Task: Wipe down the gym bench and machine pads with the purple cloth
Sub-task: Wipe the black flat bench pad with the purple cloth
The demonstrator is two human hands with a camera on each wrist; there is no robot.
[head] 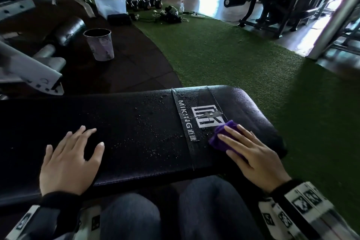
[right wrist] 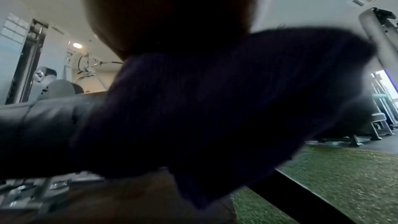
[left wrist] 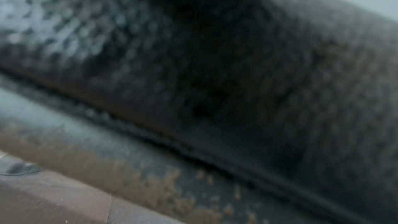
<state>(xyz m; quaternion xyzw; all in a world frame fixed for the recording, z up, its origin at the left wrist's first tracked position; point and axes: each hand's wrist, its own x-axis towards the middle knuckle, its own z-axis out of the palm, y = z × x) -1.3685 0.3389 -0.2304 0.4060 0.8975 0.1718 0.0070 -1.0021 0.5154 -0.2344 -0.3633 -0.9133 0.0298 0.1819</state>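
Wiping of the bench top, in progress. The right hand [head: 251, 152], fingers straight and spread, presses the bunched purple cloth [head: 220, 138] flat onto the black padded vinyl gym bench [head: 136, 132], just beside the white printed logo band [head: 196, 121] near the bench's rounded end. The left hand [head: 72, 160] lies open, palm down on the pad with nothing under it, apparently as a brace. Fine water droplets [head: 148, 122] speckle the pad between the two hands and across the band, so most of the top appears unwiped. The next move likely calls for sweeping the cloth leftward through the droplets; the resting left hand would then need to shift. On the dark rubber floor behind stand a grey patterned bin [head: 100, 45] and grey machine frame [head: 31, 70]; kettlebells [head: 144, 0] and a spray bottle [head: 181, 6] stand farther off. Nothing lies on the pad itself.
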